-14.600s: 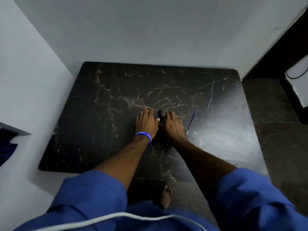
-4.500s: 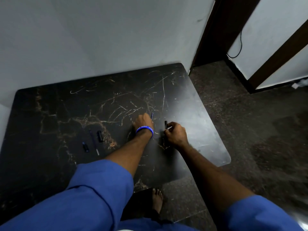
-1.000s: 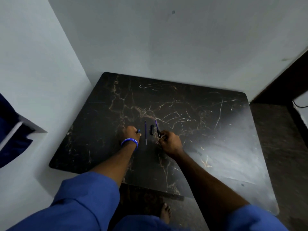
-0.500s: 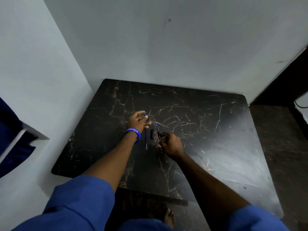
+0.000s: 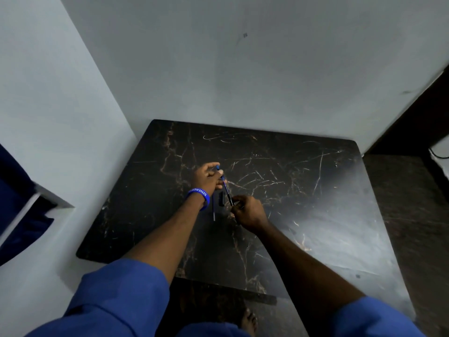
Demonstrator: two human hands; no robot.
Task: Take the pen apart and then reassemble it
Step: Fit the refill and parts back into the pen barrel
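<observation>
On the black marble table (image 5: 315, 215) my right hand (image 5: 246, 210) pinches the lower, dark end of a thin blue pen barrel (image 5: 227, 192) that slants up to the left. My left hand (image 5: 206, 177), with a blue wristband, pinches a small blue pen piece (image 5: 218, 167) at its fingertips, close to the barrel's upper end. Between the hands a short black pen part (image 5: 221, 198) lies flat on the table. Left of it lies a thin refill (image 5: 214, 210), pointing toward me.
White walls (image 5: 73, 117) close the table on the left and at the back. A dark doorway (image 5: 413, 122) and floor lie to the right. My bare foot (image 5: 249, 321) shows under the table's near edge. Blue sleeves fill the bottom.
My left hand rose from the table with the small blue piece and came to the barrel's upper end. My right hand kept hold of the barrel's lower end.
</observation>
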